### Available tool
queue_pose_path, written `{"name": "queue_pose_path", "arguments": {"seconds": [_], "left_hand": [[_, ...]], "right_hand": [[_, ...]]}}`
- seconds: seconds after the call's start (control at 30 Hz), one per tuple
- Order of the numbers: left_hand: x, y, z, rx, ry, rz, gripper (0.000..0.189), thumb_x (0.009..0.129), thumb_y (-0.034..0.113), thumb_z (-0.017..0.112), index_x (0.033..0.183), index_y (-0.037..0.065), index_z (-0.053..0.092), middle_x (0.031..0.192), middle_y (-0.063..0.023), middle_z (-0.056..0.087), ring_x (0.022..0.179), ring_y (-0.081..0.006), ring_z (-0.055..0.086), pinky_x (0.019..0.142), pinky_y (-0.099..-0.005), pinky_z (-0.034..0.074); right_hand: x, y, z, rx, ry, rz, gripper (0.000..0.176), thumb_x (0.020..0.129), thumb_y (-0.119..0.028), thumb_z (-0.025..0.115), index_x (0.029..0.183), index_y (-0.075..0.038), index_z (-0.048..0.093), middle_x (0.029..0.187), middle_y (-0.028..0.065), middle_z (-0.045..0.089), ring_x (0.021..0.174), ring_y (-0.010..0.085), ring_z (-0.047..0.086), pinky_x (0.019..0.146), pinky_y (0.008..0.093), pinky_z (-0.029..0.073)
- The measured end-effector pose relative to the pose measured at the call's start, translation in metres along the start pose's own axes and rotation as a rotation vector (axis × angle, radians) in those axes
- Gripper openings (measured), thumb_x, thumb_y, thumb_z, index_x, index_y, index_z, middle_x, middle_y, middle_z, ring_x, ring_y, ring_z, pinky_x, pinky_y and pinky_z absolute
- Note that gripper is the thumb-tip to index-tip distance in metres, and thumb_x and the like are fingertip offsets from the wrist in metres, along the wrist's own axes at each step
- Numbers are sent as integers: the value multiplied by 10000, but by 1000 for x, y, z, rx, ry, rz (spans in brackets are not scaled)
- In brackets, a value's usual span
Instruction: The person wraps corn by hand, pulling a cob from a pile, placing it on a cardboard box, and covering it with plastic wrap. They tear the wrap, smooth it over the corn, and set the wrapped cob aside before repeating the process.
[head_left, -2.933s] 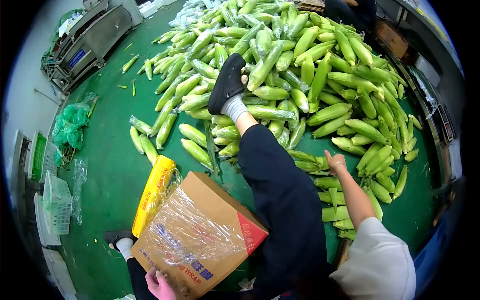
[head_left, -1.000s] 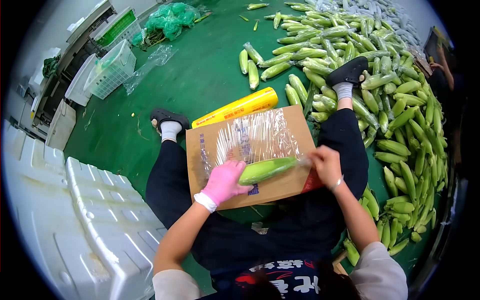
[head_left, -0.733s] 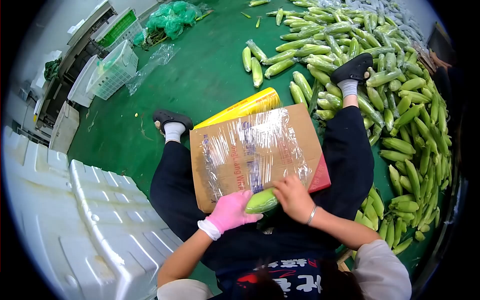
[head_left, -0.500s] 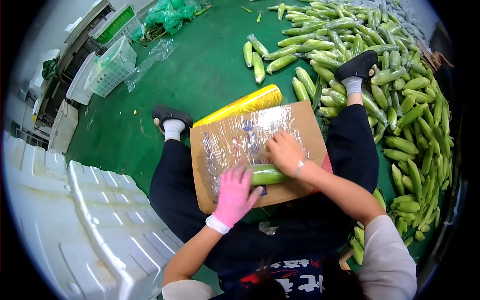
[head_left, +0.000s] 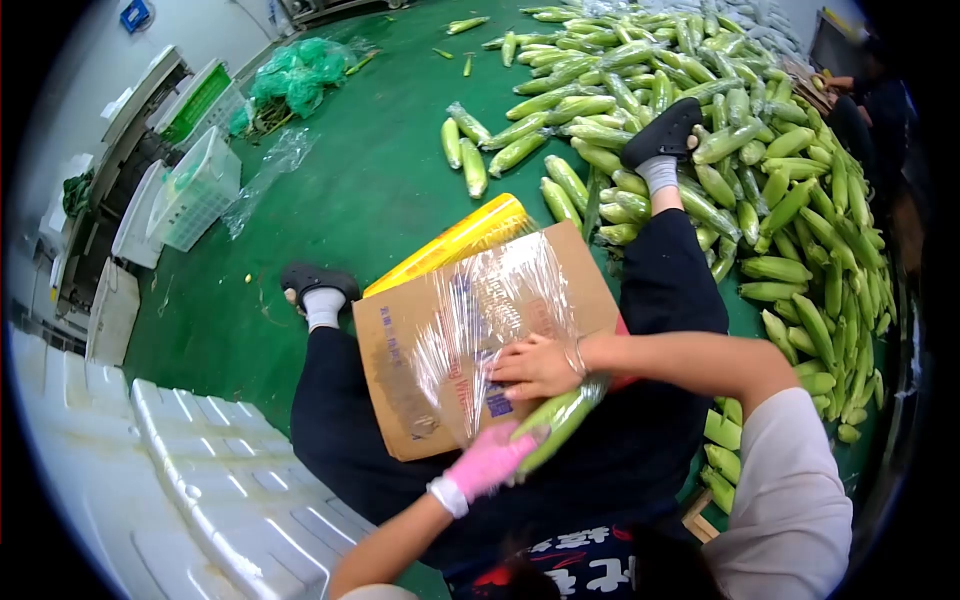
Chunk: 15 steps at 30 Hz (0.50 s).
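Observation:
A flat cardboard box (head_left: 400, 330) lies across my lap with clear film (head_left: 510, 280) stretched over it. My left hand (head_left: 492, 458), in a pink glove, is closed on the lower end of a green corn cob (head_left: 556, 424) at the box's near edge. Bare, with fingers spread, my right hand (head_left: 535, 365) lies flat on the film just above the cob. A yellow roll of wrap (head_left: 450, 243) sits behind the box, and film runs from it over the box.
Corn cobs (head_left: 790, 210) are heaped at the right and far right. White foam boxes (head_left: 200, 470) stand at the left, with a white basket (head_left: 198, 195) beyond them. Green netting (head_left: 305, 75) lies on the floor. Another person (head_left: 880, 110) is at the far right.
The cob has moved from the box's surface to its near edge, tilted, with my left hand now on it. My right hand has moved down and flattened. More film covers the box, and the view has shifted.

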<state>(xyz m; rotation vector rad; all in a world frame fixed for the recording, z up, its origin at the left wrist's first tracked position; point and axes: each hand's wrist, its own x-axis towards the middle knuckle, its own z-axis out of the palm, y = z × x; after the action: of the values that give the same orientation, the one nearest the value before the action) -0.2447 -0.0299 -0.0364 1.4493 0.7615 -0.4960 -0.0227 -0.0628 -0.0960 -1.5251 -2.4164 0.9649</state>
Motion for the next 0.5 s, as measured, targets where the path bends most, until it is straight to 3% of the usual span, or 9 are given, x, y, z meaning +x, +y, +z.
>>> {"name": "queue_pose_path", "arguments": {"seconds": [0.1,0.13,0.17,0.23,0.27,0.3,0.4,0.43,0.5], "left_hand": [[-19,-18,40,-150,-135,-158,616,936,594,555,1077,-3,606,750,-51,616,562,-100,583,489,-235,435],[-26,-25,53,-70,-135,-159,627,918,595,582,1070,-13,605,781,-99,646,650,-158,633,573,-288,496],[-29,-42,69,319,2,-50,640,888,587,629,1067,-27,603,839,-161,672,779,-222,660,727,-339,529],[-34,-46,83,219,-39,-131,639,859,573,671,1075,-25,604,906,-211,684,872,-264,665,835,-360,512],[-35,-49,89,275,13,-140,631,847,572,685,1072,-13,611,903,-206,688,858,-262,671,809,-352,512],[-41,-51,94,241,48,-78,677,832,640,657,1020,-5,584,897,-266,676,871,-418,673,783,-430,525],[-58,-60,118,313,131,14,532,873,484,716,1058,-2,608,886,-192,696,836,-258,707,738,-342,538],[-61,-60,119,316,140,15,532,873,484,716,1058,-2,608,886,-192,696,836,-258,707,738,-342,538],[-77,-63,124,-65,93,-32,564,878,500,706,1119,-1,608,930,-150,696,877,-226,689,775,-328,526]], "right_hand": [[-12,-5,26,-131,237,-29,590,993,-491,454,1375,-43,494,1388,128,527,1338,305,424,1094,460,319],[-14,-4,30,-157,287,-65,581,978,-480,483,1358,-40,507,1369,124,539,1306,304,444,1083,457,328],[-13,-2,36,-174,355,-98,573,964,-469,511,1340,-37,519,1350,120,552,1274,302,465,1072,454,338],[-12,2,42,-138,485,-165,563,937,-439,558,1326,-34,530,1315,122,569,1216,294,498,1062,441,349],[-13,4,42,-180,521,-187,542,940,-436,562,1306,-36,540,1280,125,578,1205,286,508,1048,437,363],[-12,4,44,-217,560,-209,522,944,-433,566,1285,-39,550,1245,129,586,1193,278,517,1034,433,377],[-12,3,43,-203,537,-185,530,942,-445,570,1293,-48,554,1238,136,589,1187,276,523,1040,420,378],[-13,0,39,-185,512,-166,534,942,-449,570,1297,-52,554,1243,135,588,1193,276,522,1045,420,375],[-15,-1,37,-141,420,-125,520,932,-411,588,1302,-47,556,1274,145,581,1219,287,515,1055,425,369]]}}
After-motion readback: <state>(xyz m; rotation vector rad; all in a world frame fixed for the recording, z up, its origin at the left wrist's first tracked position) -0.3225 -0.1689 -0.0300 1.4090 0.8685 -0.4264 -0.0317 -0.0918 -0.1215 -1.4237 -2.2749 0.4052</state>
